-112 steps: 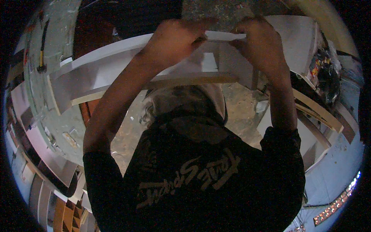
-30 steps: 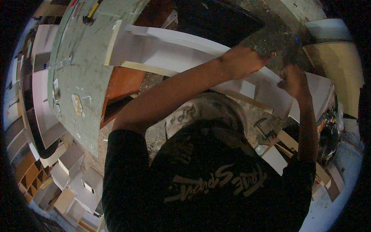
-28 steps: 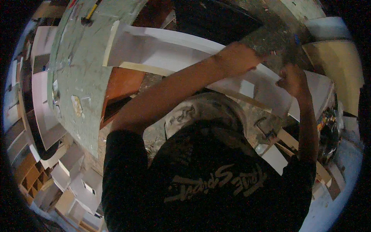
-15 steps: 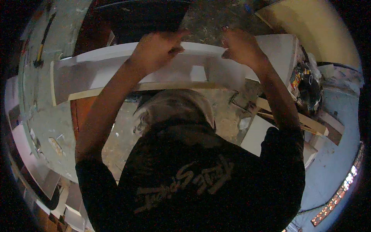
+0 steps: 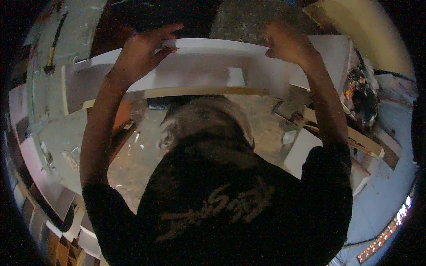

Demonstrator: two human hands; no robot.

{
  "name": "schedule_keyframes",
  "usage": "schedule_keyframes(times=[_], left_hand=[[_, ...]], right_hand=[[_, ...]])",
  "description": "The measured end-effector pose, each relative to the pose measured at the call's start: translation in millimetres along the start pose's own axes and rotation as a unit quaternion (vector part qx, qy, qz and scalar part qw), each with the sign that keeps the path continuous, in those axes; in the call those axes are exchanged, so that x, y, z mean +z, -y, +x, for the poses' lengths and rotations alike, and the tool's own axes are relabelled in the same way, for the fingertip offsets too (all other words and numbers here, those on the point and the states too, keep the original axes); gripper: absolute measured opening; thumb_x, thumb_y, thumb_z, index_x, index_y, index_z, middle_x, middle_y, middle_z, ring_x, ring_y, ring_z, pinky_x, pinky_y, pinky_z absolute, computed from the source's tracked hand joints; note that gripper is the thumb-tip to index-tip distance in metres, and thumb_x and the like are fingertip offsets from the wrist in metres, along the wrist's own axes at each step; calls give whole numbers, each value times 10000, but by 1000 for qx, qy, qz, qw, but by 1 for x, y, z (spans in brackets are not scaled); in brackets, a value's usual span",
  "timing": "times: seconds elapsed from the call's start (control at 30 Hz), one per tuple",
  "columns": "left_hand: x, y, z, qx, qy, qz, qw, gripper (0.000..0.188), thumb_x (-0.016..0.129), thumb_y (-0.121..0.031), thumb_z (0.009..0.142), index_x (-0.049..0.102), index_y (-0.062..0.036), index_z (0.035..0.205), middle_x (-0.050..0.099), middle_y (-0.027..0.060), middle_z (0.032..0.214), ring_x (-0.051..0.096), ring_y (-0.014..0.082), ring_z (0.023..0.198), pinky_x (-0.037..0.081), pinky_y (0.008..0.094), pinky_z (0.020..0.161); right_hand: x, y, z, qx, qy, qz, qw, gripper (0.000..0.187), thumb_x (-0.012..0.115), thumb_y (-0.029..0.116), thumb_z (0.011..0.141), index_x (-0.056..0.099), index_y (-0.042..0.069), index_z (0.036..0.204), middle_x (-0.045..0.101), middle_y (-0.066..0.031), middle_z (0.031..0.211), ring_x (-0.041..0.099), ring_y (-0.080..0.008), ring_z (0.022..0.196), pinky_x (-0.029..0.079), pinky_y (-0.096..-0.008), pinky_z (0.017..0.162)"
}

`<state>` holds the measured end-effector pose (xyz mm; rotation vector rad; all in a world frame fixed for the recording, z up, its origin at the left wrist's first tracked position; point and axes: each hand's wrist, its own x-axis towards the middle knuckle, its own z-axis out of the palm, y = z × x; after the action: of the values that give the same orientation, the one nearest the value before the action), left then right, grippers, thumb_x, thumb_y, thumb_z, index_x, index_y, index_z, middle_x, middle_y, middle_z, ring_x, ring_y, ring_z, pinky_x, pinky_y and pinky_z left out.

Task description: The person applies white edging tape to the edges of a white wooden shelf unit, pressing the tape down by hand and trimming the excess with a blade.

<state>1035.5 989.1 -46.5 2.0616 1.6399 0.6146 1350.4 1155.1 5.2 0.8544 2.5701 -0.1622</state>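
Hands at a long white piece. The left hand (image 5: 141, 52) has thumb and fingers spread well apart, the thumb low and the other fingers reaching over the far edge of the long white piece (image 5: 199, 66), left of its middle; whether they touch that edge cannot be told. The right hand (image 5: 292, 45), blurred, is at the same edge toward the right end, fingers bent and a gap showing before the thumb; whether it grips anything cannot be told. The long white piece lies crosswise in front of the person, with a pale wood strip (image 5: 199, 91) along its near side. Its left end overlaps a green table (image 5: 62, 128), on which a tool with a yellow-marked handle (image 5: 51, 56) lies left of that end. Below the left part of the piece shows an orange-brown panel (image 5: 121, 116); on its far side, a dark surface (image 5: 177, 13). To the right of the piece is a white panel (image 5: 330, 53), then a plastic-wrapped bundle (image 5: 360, 91); farther off on that side, a beige board (image 5: 359, 26). On the near side is the person's dark shirt (image 5: 222, 177).
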Motion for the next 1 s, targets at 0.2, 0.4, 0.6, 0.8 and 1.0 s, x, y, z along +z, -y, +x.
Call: schedule_keyframes(times=[0.2,0.4,0.6,0.8,1.0], left_hand=[[-40,30,-38,28,-9,124,992,526,712,-194,848,541,-196,1345,666,145,1151,670,312,985,554,429,822],[-76,26,-49,-45,41,234,970,549,703,-141,824,538,-213,1343,641,151,1196,641,358,1033,540,477,846],[-97,48,-61,-85,125,280,948,545,661,-99,833,523,-220,1346,671,147,1120,665,370,970,548,455,841],[-116,63,-68,-32,134,316,939,498,584,-55,827,557,-189,1306,699,158,996,691,348,863,557,443,798],[-124,76,-75,-80,159,354,918,465,593,-42,814,582,-169,1262,691,181,908,687,349,853,551,454,793]], right_hand=[[-3,12,-16,-42,-80,-2,996,251,828,131,637,657,39,795,642,-140,850,635,-326,829,508,-432,733],[5,6,-13,58,-95,48,993,232,825,120,621,655,36,755,647,-148,821,647,-329,821,513,-435,726],[-4,10,-18,49,-79,43,995,194,798,93,612,632,11,669,632,-187,733,653,-343,751,511,-449,681],[-5,6,-24,21,-76,33,996,211,797,114,625,654,43,763,649,-172,834,642,-367,820,508,-450,710],[-2,5,-13,60,-17,7,998,232,795,122,638,634,46,787,634,-160,888,636,-358,868,512,-443,734]])
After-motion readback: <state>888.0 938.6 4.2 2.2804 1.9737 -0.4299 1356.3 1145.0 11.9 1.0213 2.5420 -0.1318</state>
